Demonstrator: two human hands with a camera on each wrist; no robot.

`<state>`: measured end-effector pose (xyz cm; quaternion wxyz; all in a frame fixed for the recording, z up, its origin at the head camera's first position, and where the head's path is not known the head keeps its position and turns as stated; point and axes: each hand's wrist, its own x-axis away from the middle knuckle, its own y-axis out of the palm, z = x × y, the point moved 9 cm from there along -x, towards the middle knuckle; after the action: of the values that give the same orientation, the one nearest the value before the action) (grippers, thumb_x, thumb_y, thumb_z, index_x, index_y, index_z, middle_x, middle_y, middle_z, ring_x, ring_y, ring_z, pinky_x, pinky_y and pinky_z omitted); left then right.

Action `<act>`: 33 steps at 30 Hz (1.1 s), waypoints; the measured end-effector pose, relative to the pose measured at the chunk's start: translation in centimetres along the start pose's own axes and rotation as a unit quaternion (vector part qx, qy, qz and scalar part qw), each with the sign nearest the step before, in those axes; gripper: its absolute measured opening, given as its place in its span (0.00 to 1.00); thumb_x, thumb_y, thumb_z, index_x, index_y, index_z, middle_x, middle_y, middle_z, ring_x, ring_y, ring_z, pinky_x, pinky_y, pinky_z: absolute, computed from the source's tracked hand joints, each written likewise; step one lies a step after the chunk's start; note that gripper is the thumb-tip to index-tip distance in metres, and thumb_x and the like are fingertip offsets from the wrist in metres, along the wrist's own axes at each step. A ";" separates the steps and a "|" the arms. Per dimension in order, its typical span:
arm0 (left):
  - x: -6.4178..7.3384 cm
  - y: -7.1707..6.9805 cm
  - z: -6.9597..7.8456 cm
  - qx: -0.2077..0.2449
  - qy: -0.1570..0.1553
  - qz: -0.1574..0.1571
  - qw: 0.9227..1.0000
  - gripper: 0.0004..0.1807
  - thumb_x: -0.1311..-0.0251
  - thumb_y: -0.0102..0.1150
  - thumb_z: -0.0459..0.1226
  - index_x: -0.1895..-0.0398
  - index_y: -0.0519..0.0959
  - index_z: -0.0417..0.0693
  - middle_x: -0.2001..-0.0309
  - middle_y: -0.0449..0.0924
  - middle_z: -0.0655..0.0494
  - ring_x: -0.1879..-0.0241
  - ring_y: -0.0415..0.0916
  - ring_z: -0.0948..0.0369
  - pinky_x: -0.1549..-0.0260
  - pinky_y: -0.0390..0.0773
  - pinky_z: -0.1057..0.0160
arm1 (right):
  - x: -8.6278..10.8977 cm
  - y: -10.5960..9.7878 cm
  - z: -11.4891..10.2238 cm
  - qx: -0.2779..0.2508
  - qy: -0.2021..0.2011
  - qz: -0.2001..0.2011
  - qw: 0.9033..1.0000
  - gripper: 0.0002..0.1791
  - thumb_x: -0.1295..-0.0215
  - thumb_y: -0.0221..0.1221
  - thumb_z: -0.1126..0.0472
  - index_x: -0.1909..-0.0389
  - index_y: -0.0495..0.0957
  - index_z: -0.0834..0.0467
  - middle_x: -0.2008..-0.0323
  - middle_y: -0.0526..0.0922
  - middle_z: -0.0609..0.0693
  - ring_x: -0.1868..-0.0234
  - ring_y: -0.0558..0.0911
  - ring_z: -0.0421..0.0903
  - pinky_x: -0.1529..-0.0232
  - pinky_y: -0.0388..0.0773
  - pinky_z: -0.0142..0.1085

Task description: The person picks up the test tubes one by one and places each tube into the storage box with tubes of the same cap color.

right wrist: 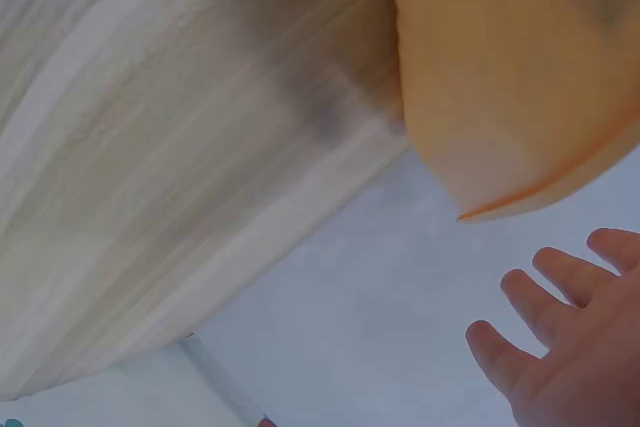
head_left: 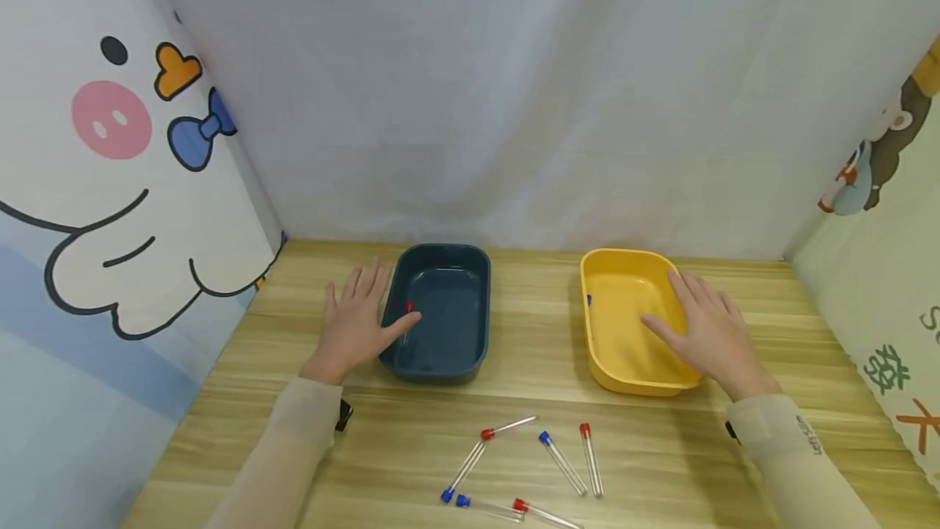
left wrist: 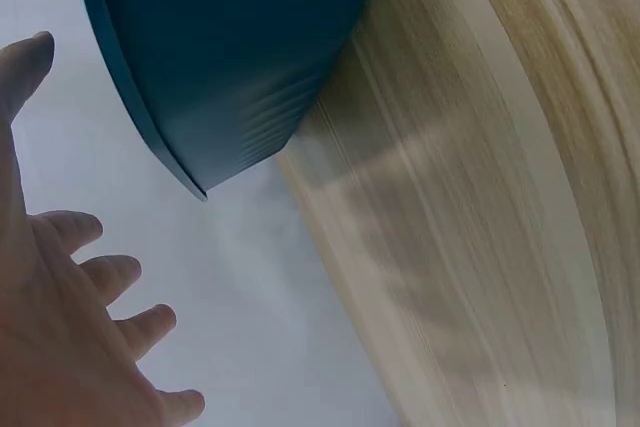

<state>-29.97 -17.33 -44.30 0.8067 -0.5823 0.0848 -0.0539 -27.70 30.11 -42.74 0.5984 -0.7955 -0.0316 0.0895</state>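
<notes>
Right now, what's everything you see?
Table: 1, wood-coloured, in front
Dark tub: 1, blue, on table, left
Yellow tub: 1, yellow, on table, right
Red-capped tubes: 4, clear, three on table, one in dark tub
Blue-capped tubes: 3, clear, on table
Tiny bit: 1, blue, in yellow tub
Curtain: 1, white, behind
Cartoon panels: 2, multicoloured, either side
Wrist gadgets: 2, black, at cuffs
Sleeves: 2, cream, both arms
Hands: 2, bare, one by each tub

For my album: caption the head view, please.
Left hand at a blue bin, right hand at a yellow bin, capped tubes in the foreground.
</notes>
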 end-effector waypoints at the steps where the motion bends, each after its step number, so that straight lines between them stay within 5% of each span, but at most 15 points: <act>1: 0.0 0.0 0.0 0.002 0.000 -0.002 1.000 0.55 0.34 0.55 0.67 0.14 0.42 0.55 0.14 0.36 0.48 0.16 0.37 0.41 0.24 0.31 0.26 | -0.1 -0.1 -0.2 -0.004 -0.002 -0.001 1.000 0.53 0.27 0.50 0.30 0.17 0.47 0.62 0.20 0.53 0.69 0.22 0.55 0.72 0.24 0.47 0.69; 33: 1.3 1.1 -0.8 0.103 0.002 -0.016 0.995 0.52 0.32 0.55 0.64 0.15 0.46 0.52 0.15 0.44 0.47 0.17 0.43 0.40 0.25 0.40 0.24 | 0.4 -0.1 -8.0 -0.001 -0.118 -0.019 0.993 0.48 0.30 0.61 0.37 0.19 0.56 0.58 0.20 0.60 0.63 0.21 0.60 0.65 0.21 0.50 0.65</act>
<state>-28.91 -17.97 -45.65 0.8614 -0.4970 0.0714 -0.0764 -25.82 22.58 -40.56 0.5913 -0.7794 -0.1165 0.1712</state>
